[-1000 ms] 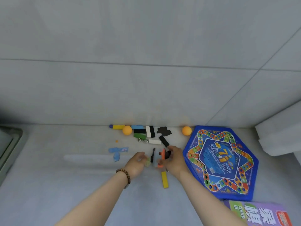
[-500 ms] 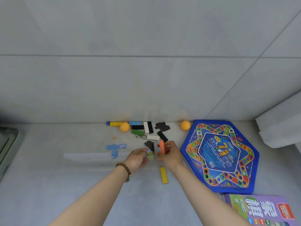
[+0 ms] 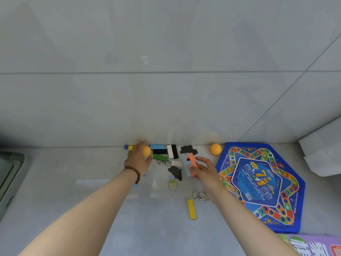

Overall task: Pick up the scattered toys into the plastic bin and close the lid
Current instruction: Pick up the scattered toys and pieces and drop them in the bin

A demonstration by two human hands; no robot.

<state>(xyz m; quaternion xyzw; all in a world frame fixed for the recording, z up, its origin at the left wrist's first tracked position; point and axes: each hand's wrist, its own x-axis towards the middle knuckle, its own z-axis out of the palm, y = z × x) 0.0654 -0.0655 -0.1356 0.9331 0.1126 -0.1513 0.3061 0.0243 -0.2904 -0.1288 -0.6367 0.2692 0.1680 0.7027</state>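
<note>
Head view looks down on a grey floor [image 3: 73, 209] where it meets a tiled wall. Largest of the scattered toys, a blue hexagonal game board [image 3: 258, 185] lies flat at the right, with a purple printed box [image 3: 313, 246] at its near corner. The left hand [image 3: 138, 157], with a bead bracelet on its wrist, touches an orange ball [image 3: 147, 150] at the wall's foot; blur hides whether its fingers close round it. The right hand [image 3: 204, 172] pinches an orange plastic strip [image 3: 192, 163] between thumb and fingers, just left of the board. A cluster of black, white, green and blue blocks [image 3: 172, 151] lies between the hands. A yellow rectangular block [image 3: 191, 209] and a metal ring puzzle [image 3: 200, 195] lie nearer the camera. A second orange ball [image 3: 215, 149] sits just beside the board's far corner.
</note>
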